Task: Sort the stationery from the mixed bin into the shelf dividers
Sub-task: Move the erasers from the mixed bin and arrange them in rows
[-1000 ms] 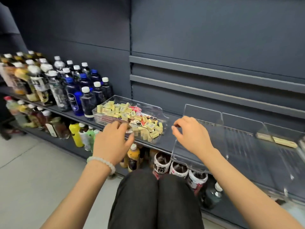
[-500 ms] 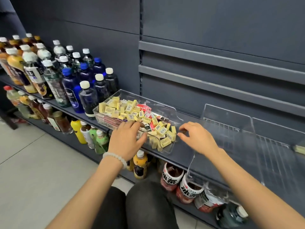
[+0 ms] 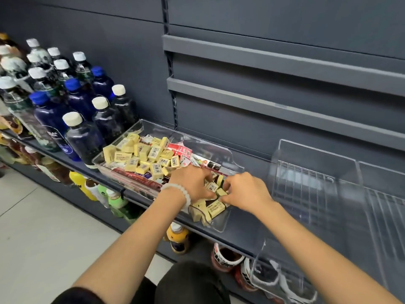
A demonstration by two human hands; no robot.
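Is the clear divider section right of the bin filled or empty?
Empty: the divider section shows only bare wire floor; the erasers sit in the bin.

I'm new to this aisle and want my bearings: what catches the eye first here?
A clear bin heaped with yellow erasers sits mid-shelf, with the left hand and right hand both digging at its near end. Dark bottles crowd the left; clear dividers stand on the right.
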